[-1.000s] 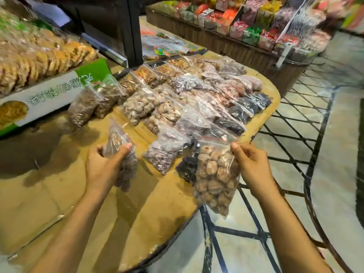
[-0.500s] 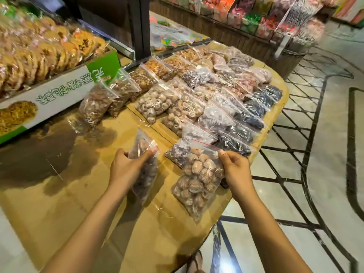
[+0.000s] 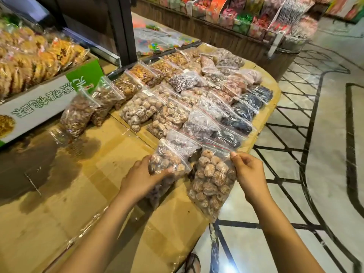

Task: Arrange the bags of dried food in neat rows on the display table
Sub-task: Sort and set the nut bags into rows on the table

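Several clear zip bags of dried food [image 3: 189, 99] lie in rows on the cardboard-covered display table [image 3: 59, 203]. My left hand [image 3: 141, 178] grips a bag of mixed brown dried pieces [image 3: 169, 162] at the near end of a row, resting on the table. My right hand [image 3: 248, 174] pinches the top right corner of a bag of round tan dried fruit [image 3: 212, 180], which lies tilted at the table's front edge with its lower end hanging past it.
A green and white carton of packed biscuits [image 3: 39, 101] stands at the left. A dark post [image 3: 122, 26] rises behind the rows. A wooden counter of bright candy packs [image 3: 246, 22] runs along the back. Tiled floor [image 3: 325, 144] lies to the right.
My left hand has carried its bag to the right, up against the near end of the rows. The right hand's bag has come down onto the table edge beside it.
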